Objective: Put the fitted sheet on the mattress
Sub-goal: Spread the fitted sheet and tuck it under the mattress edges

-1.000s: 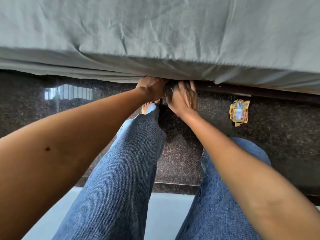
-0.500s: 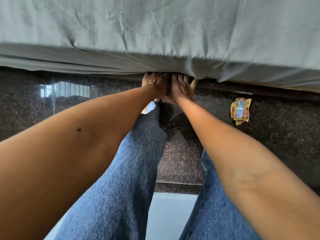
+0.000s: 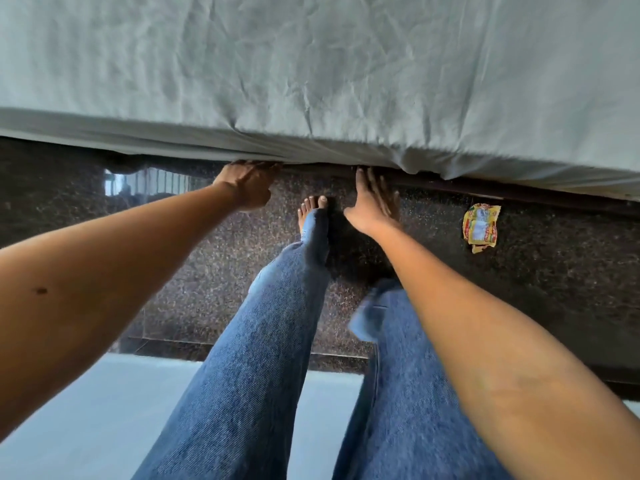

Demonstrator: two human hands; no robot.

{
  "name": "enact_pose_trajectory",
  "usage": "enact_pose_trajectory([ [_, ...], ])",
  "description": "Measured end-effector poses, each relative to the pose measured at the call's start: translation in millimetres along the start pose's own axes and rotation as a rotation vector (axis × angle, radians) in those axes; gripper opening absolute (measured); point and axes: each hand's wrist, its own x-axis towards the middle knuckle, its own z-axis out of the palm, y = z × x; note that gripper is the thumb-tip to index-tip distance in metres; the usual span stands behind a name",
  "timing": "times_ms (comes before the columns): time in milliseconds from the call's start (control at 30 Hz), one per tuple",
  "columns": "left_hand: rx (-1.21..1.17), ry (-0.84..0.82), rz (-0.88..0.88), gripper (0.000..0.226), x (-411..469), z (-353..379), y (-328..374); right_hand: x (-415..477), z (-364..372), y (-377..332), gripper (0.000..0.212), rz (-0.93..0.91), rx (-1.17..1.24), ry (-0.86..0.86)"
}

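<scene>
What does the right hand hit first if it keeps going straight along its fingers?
Probably the hanging lower edge of the fitted sheet. The right hand is open, fingers pointing at the gap under that edge, with the dark bed frame just behind. Depth is unclear, so it may slip underneath.

Gap under bed edge: narrow. The fitted sheet [image 3: 311, 81] hem hangs down over the mattress side and closes most of the slot above the dark bed frame rail [image 3: 485, 190]. Left hand [image 3: 244, 187] fingertips already reach in under the hem; right hand [image 3: 372, 202] lies flat at the rail. Bare foot [image 3: 311, 211] stands between the hands. Speckled floor [image 3: 554, 271] open on the right except a crumpled wrapper [image 3: 480, 227] near the rail.
</scene>
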Motion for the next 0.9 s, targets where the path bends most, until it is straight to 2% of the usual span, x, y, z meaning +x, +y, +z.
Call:
enact_pose_trajectory([
  [167, -0.042, 0.002, 0.016, 0.064, -9.8, 6.6, -4.5, 1.7, 7.4, -23.4, 0.071, -0.122, -0.140, 0.016],
  [300, -0.084, -0.016, -0.039, 0.066, -5.1, 12.1, -7.9, 10.5, 13.8, -48.6, 0.071, -0.209, -0.188, -0.030],
  [533, -0.104, -0.037, -0.072, 0.057, -2.7, 7.5, -26.5, 19.2, 11.1, -91.1, 0.069, -0.238, -0.208, -0.038],
  [733, -0.048, 0.014, 0.059, 0.063, 5.9, 24.3, -58.3, 23.8, 55.9, -123.5, 0.077, -0.065, -0.149, 0.178],
  [833, 0.000, 0.121, 0.127, 0.059, 8.9, 24.5, -71.3, 30.8, 70.5, -141.2, 0.070, 0.012, -0.113, 0.327],
  [900, 0.005, 0.132, 0.196, 0.063, 10.7, 23.5, -78.6, 33.9, 75.2, -146.2, 0.064, 0.048, -0.119, 0.407],
])
